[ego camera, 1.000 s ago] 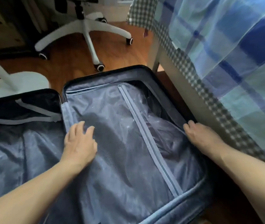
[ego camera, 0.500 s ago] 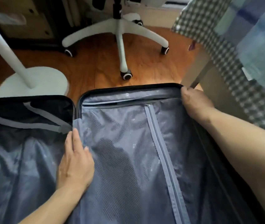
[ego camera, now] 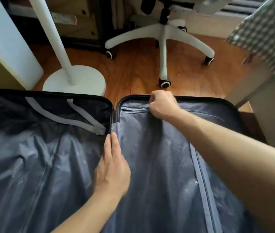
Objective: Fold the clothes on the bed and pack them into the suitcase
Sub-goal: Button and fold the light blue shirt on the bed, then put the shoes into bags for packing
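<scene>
Nearest, at the bottom of the frame, two bare forearms reach up over an open suitcase (ego camera: 200,99) that lies flat on the floor and fills the lower half of the picture. Its left half shows loose dark lining (ego camera: 24,165) with pale grey straps (ego camera: 56,115) crossing near its top edge; its right half is covered by a grey-blue divider panel (ego camera: 158,165) with a zip line (ego camera: 202,182) running down it at lower right. At centre, the left hand (ego camera: 112,167) lies flat with straight fingers, pressing on the seam between the two halves, fingertips just below the strap buckle (ego camera: 99,131). Higher, just right of centre, the right hand (ego camera: 162,104) is curled into a fist at the top edge of the divider panel, pinching something there; what exactly it pinches is hidden by the fingers. Beyond the suitcase is a wooden floor (ego camera: 133,68), with a white round stand base (ego camera: 74,81) and pole at upper left and the white wheeled base of an office chair (ego camera: 163,39) at upper centre. Checked bedding (ego camera: 267,31) hangs at the upper right corner.
</scene>
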The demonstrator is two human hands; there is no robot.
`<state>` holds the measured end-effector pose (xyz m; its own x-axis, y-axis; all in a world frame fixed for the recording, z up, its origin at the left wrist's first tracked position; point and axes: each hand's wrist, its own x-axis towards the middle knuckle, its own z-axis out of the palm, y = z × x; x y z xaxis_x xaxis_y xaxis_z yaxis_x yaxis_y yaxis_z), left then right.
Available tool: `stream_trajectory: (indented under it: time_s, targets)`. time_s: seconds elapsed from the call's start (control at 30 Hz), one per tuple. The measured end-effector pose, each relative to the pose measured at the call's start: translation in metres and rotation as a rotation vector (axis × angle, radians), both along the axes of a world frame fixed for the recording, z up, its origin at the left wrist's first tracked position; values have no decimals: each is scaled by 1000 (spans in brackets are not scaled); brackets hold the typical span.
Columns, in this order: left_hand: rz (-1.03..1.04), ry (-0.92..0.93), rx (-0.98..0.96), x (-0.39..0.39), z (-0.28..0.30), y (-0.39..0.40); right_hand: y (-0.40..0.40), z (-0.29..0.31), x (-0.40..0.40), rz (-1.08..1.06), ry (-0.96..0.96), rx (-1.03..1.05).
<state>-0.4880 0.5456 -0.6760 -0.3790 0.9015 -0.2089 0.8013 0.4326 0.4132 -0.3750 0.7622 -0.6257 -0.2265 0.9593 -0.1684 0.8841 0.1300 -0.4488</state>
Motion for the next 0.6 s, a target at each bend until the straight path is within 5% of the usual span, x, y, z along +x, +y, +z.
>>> stream_trajectory:
  time_s: [0.17,0.47,0.6]
  targets:
    - [-29,-21,-66,-5,4,0,-47,-7,-87,92,91,24]
    - [-170,95,-280,-13,20,7,-157,8,-8,-26,154,-225]
    - [-198,110,-448,6,82,7,-231,61,44,-154,154,-239]
